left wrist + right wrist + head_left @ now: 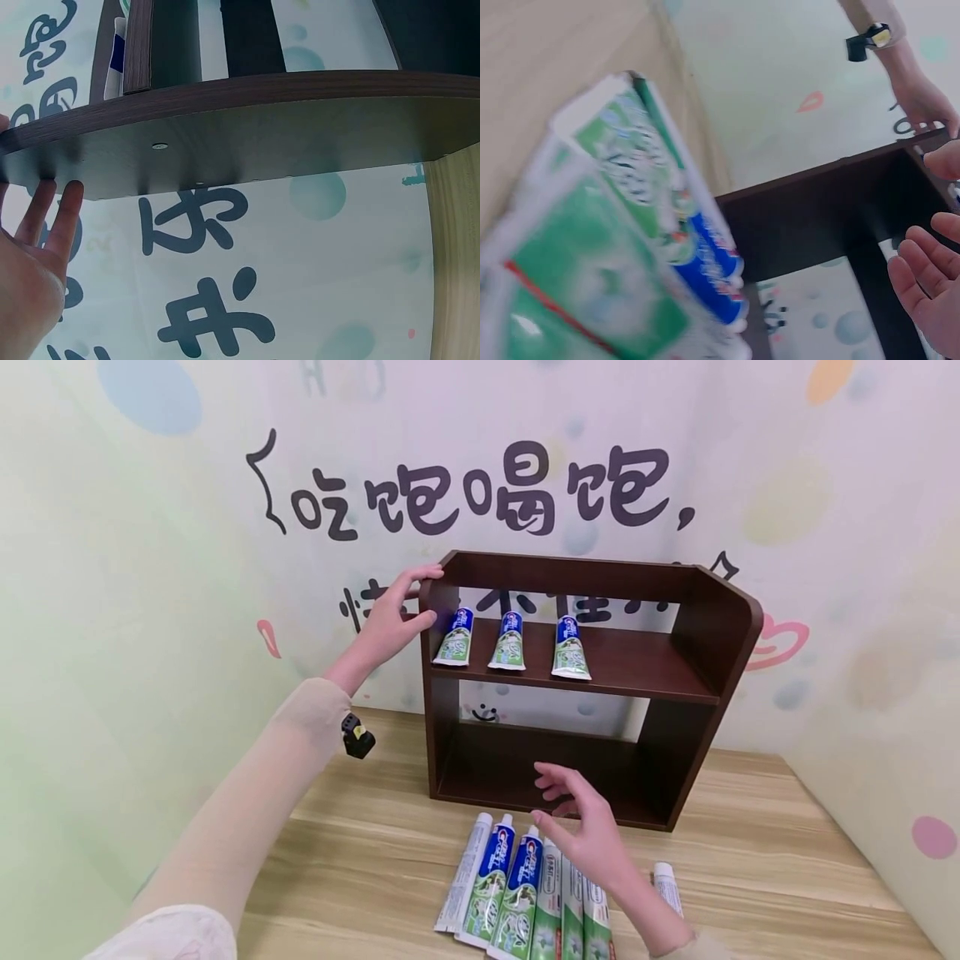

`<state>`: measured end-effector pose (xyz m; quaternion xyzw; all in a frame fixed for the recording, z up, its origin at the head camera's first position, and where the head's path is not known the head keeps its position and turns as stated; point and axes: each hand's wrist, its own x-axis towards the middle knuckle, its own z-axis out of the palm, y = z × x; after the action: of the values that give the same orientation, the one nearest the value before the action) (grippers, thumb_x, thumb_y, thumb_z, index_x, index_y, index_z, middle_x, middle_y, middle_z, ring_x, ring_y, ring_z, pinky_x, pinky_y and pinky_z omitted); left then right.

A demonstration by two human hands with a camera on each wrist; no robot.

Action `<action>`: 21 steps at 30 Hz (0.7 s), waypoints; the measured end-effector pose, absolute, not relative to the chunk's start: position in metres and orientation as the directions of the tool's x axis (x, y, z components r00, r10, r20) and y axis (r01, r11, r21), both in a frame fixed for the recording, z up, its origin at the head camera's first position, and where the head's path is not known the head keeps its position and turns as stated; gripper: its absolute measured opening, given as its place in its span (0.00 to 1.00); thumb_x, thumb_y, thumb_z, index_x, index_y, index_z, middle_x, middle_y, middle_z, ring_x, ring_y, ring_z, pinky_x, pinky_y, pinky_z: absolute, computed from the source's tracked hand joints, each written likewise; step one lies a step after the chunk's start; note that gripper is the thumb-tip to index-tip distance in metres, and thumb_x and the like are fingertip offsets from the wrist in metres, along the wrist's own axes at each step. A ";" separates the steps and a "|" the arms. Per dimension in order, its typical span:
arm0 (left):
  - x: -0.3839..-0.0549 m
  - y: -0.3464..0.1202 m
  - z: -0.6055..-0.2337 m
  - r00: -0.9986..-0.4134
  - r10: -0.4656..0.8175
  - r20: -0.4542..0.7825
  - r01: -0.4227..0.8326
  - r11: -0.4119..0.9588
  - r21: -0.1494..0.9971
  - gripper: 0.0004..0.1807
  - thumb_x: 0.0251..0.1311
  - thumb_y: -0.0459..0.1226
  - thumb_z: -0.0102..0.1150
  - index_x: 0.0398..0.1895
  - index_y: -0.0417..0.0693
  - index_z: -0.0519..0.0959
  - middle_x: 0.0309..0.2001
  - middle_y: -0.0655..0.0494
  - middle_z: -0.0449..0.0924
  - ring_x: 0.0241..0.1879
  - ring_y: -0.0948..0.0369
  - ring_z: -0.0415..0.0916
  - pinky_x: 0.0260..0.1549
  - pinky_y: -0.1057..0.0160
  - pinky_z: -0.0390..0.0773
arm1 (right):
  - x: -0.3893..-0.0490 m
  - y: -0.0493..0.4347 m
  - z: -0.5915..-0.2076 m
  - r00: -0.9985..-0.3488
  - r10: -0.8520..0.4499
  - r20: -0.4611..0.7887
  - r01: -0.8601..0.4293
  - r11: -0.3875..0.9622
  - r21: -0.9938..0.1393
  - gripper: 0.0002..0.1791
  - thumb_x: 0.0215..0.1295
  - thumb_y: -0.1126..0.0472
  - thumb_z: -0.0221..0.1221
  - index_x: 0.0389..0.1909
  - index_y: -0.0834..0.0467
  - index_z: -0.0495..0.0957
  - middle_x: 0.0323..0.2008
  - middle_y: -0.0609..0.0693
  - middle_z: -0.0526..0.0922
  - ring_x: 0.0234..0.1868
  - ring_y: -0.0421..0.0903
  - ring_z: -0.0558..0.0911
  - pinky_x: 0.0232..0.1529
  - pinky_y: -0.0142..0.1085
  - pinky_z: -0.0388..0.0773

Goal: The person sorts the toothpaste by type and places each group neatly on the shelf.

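A dark brown two-tier shelf (577, 568) stands against the wall. My left hand (386, 622) grips the upper front edge of its left side panel, and in the left wrist view the fingers (69, 217) lie along the outer face. Three blue-and-green toothpaste tubes (511, 642) lie on the upper board, two left of middle and one near the middle, caps toward the back. My right hand (588, 839), holding nothing, hovers before the lower compartment with fingers loosely bent. Below it, several toothpaste tubes (491, 885) lie side by side on the table, caps toward the shelf.
One white-capped tube (666, 889) lies apart on the right, partly behind my right forearm. The wood-grain table (360, 860) ends at the printed wall (187, 568) at the back and sides. A small black camera (357, 735) hangs at my left wrist.
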<state>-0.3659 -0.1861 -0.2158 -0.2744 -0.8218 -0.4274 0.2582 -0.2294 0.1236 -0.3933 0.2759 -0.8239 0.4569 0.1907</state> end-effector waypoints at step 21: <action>-0.369 -0.185 -0.217 -0.748 0.212 0.629 0.645 0.456 0.613 0.29 0.64 0.29 0.52 0.69 0.52 0.66 0.76 0.55 0.59 0.70 0.45 0.62 0.63 0.40 0.71 | -0.215 0.111 -0.450 -0.895 -0.377 0.239 -0.418 0.523 -0.743 0.33 0.56 0.58 0.69 0.63 0.54 0.71 0.46 0.54 0.79 0.43 0.46 0.79 0.41 0.31 0.82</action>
<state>-0.3691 -0.1848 -0.2170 -0.2618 -0.8189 -0.4508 0.2401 -0.2151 0.1110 -0.4499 0.2280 -0.8722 0.4321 0.0240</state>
